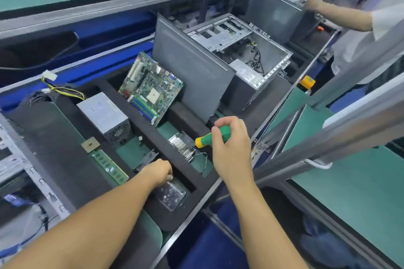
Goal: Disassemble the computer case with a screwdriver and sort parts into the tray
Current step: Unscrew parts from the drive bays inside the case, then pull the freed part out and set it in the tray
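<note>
While the left hand [158, 171] sat at the far rim of the clear screw box [171, 196], in the nearest pocket of the black foam tray [185, 119], a careless nudge could have tipped the light box and spilled its screws into neighbouring pockets. Just beyond, the screwdriver [208, 136] pointed down toward the finned heatsink [181, 145] and its thin wire. A slip there might have bent fins or snagged the wire. Farther off, the motherboard [150, 89] leaned on the foam wall and looked liable to slide if the tray were jolted. The computer case [240, 57] stood open at the far right of the tray, well apart from both hands.

The left forearm reached in from the near left with the wrist bent down and the fingers curled under. Whether they pinched a screw could not be told. The right hand [231, 144] came in from the near right, knuckles up, fingers wrapped round the green handle.
</note>
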`<state>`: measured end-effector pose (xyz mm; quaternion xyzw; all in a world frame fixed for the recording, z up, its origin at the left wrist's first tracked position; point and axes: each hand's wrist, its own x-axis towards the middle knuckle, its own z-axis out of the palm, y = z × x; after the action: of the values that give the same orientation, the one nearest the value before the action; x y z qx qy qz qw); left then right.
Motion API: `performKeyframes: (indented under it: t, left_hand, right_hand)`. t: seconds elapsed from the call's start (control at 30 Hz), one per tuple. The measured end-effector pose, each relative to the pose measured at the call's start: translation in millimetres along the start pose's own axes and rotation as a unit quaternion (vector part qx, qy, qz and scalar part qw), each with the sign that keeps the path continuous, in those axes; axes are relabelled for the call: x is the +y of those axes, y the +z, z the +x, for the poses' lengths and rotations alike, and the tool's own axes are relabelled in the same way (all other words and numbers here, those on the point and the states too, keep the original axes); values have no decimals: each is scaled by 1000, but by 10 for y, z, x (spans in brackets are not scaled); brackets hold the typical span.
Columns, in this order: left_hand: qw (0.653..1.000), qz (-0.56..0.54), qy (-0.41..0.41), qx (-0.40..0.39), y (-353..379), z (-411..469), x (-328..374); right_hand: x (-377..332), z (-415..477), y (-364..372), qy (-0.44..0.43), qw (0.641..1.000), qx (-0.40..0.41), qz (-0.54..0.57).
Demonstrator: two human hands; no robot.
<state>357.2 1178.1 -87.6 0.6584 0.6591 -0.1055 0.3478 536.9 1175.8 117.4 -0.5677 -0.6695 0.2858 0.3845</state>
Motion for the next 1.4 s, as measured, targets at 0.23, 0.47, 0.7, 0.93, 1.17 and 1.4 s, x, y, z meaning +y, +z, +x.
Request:
performKeyframes:
  t: [0.23,0.47,0.7,0.93,1.17,1.4]
  left_hand:
    - [996,15,2,-89,-10,-65,2]
    - [991,42,-25,-123,-428,-439,81]
    - [934,-234,5,270,-830,-1406,-204]
    - [810,-303,-32,501,-536,-2527,-821]
    - [373,-826,-212,365,-117,-2775,-1140]
    - [243,-889,-119,370,-28,-2635,-1590]
  right_hand:
    - [-166,74,188,-21,999,-33,8]
    - [-325,65,271,-29,998,-32,34]
    - [-1075,34,683,-31,981,-24,188]
    - [-1642,-369,1415,29,931,-131,339]
    - [-1600,-911,1882,156,860,-249,416]
    - [-1278,-1217,1857,260,815,-278,436]
